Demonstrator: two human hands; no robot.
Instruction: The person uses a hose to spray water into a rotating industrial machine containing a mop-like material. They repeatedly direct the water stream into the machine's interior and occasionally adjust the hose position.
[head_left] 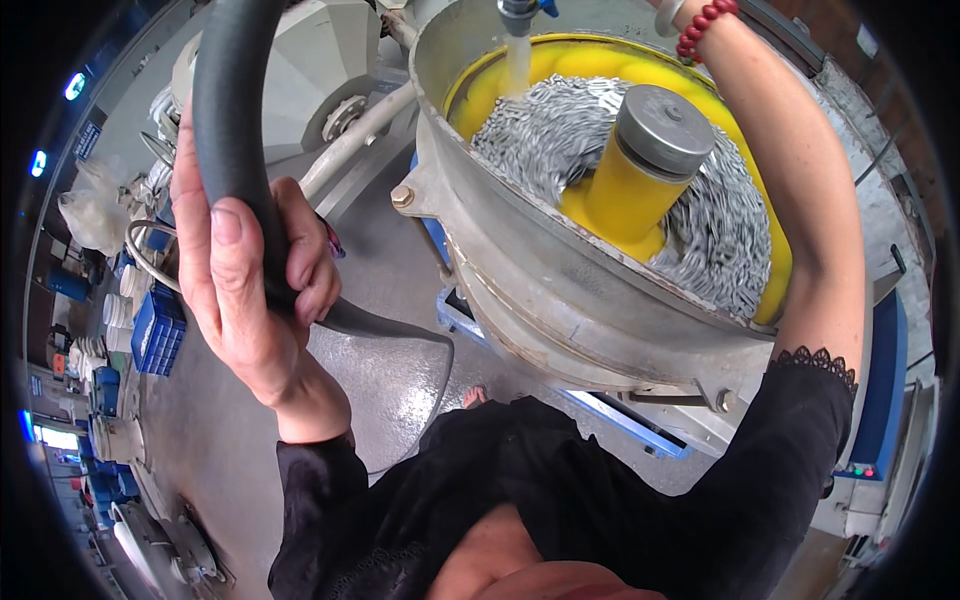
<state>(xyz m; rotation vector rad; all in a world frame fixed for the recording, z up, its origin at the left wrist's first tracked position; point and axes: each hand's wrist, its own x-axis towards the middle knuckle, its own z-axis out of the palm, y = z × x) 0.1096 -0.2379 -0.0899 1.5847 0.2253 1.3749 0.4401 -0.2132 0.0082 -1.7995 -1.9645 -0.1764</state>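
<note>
Gripping item one: thick black hose (232, 120), my left hand (250, 270) clamped around it, thumb on the near side, fingers curled over; it arcs up left of the machine. Item two: round metal tub (520, 260) with yellow lining, filled with small grey metal pieces (720, 230) around a yellow centre post (645, 170) with grey cap. My right arm reaches over the tub's far rim; hand out of view, its grip unknown. Blue crates (158, 335) lie far left.
</note>
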